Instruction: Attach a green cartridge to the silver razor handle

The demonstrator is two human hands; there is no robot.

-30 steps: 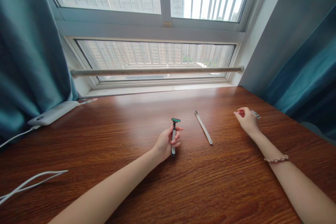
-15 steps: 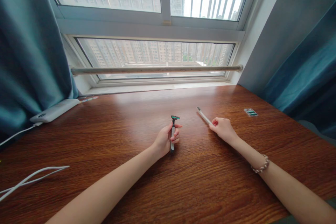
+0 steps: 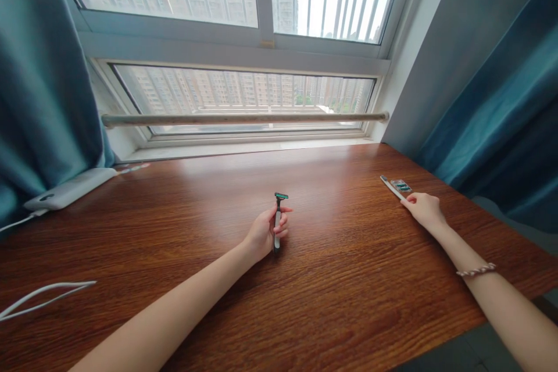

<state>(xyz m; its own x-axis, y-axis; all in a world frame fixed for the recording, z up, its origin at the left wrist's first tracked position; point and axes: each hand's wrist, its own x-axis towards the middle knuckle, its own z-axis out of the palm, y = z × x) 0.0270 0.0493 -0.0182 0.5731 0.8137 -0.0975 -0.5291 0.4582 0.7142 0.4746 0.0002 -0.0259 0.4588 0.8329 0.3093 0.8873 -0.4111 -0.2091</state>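
Note:
My left hand (image 3: 264, 232) is closed round a razor (image 3: 278, 218), a grey handle with a black and green head, held upright on the wooden table (image 3: 183, 226) near the middle. My right hand (image 3: 425, 209) rests at the table's right side, its fingers pinched on the near end of a thin white stick (image 3: 391, 188). The stick's far end lies right beside a small clear pack of green razor cartridges (image 3: 400, 186). A beaded bracelet (image 3: 476, 271) circles my right wrist.
A white power bank (image 3: 67, 192) with a cable lies at the table's far left by a teal curtain (image 3: 39, 81). White cable loops (image 3: 43, 296) lie at the near left. A window with a rail (image 3: 244, 119) runs behind; another teal curtain (image 3: 501, 116) hangs at right.
My right hand left the cartridge pack, took hold of the white stick near the middle, and carried it to the right beside the pack. My left hand kept holding the razor.

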